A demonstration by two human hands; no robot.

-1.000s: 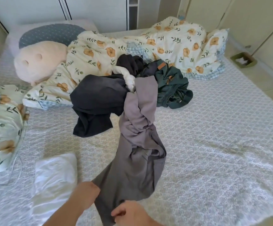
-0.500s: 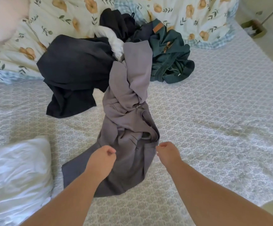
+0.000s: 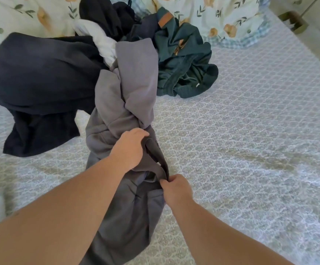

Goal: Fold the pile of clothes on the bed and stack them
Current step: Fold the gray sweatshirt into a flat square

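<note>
Centrally, a twisted grey garment lies on the patterned bed, its far end touching the clothes pile at 12 o'clock: a navy garment at 10 o'clock, a white piece, a black piece and a teal garment at 1 o'clock. A floral duvet lies behind. The left hand grips a grey fold; the right hand pinches the edge just beside it. Half a second ago both hands sat nearer the hem; the left grip has since advanced up the garment.
</note>
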